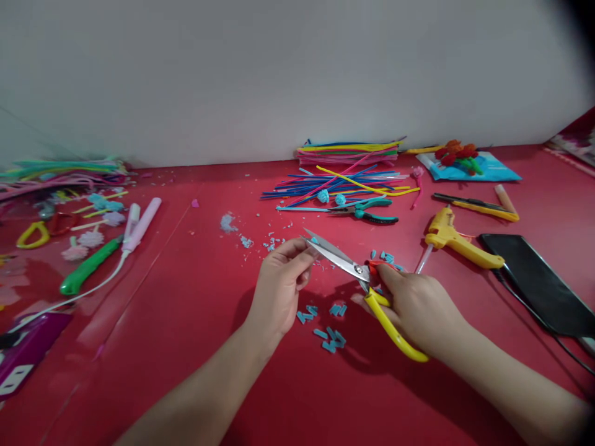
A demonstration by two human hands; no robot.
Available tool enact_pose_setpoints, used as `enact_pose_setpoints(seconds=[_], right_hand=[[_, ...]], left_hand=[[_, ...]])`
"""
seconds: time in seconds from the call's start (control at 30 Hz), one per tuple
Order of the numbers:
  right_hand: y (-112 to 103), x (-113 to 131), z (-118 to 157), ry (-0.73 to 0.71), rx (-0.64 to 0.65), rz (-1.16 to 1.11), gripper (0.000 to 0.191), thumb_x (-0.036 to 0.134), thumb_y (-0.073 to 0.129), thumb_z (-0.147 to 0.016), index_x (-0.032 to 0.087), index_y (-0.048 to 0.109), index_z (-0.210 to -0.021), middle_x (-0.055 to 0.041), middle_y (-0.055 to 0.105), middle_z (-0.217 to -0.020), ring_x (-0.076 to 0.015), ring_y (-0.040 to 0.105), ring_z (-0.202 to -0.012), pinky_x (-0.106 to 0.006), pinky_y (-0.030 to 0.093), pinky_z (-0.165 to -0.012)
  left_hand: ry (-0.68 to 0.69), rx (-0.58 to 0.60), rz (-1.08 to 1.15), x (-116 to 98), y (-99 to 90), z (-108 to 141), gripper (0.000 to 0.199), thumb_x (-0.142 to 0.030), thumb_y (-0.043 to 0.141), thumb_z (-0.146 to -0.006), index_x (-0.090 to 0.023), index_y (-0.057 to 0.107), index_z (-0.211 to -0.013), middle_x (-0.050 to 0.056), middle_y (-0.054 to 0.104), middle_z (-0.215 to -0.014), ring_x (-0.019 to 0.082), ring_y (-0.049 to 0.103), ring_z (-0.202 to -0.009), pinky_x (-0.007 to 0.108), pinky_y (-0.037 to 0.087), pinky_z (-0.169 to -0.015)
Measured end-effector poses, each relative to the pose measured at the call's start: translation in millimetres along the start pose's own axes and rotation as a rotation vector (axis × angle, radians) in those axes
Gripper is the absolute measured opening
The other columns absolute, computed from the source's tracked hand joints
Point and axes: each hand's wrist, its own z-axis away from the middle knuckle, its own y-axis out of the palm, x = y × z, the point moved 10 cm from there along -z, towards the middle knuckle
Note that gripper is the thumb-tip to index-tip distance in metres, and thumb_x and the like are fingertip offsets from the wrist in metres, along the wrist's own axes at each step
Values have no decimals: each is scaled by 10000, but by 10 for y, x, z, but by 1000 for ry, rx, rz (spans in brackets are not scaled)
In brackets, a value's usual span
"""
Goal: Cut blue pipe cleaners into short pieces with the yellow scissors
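My right hand (413,303) grips scissors (337,259) with yellow and red handles, their blades pointing left and slightly parted. At the blade tips, my left hand (283,272) pinches a small light-blue piece (315,240), mostly hidden by the fingers. Below the blades, short blue cut pieces (331,339) lie in small groups on the red table (260,396). More blue bits (383,255) sit just behind my right hand, and fine blue clippings (246,241) are scattered beyond my left hand.
Behind are pliers (372,212), loose coloured stems (344,186) and a stem bundle (351,152). To the right lie a yellow glue gun (458,241), a black phone (534,285) and a cutter (478,205). A green-handled tool (93,266) and a pink corded tool (142,226) lie left.
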Motion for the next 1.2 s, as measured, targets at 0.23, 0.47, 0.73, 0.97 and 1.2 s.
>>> enact_pose_setpoints(seconds=[0.23,0.47,0.73,0.97,1.2], right_hand=[[3,8,-2,-2,-11,14,364,555,322,-784,202,366,-707,-3,544,-524,-155,520,-458,-254,141,-445],[-17,23,-1,-30,-22,-4,358,538,321,-793,198,373,-695,-9,543,-520,-136,500,-437,-253,140,-443],[-11,16,-2,-27,-24,-2,374,548,308,-796,199,383,-687,-15,545,-516,-138,496,-432,-253,145,-443],[-35,20,-3,-34,-44,-14,394,554,287,-801,196,394,-675,-11,527,-494,-123,468,-408,-249,146,-439],[-33,-40,-5,0,-39,-41,366,533,316,-793,201,398,-664,2,488,-461,-114,420,-381,-246,143,-432]], left_hand=[[2,10,18,10,3,2,56,-185,620,-668,-144,584,-656,-59,399,-488,19,300,-426,151,153,-360],[-11,5,16,14,-9,-7,85,-211,645,-643,-146,592,-657,-52,413,-502,24,308,-427,158,149,-352],[-18,1,26,14,-6,-6,94,-215,659,-630,-149,596,-653,-50,424,-494,30,309,-422,163,156,-352],[-5,0,36,10,-14,-10,88,-208,656,-636,-151,599,-669,-54,437,-502,22,309,-416,158,168,-354],[35,52,0,-29,20,-13,95,-219,623,-684,-145,591,-733,-39,467,-584,19,316,-436,155,161,-366]])
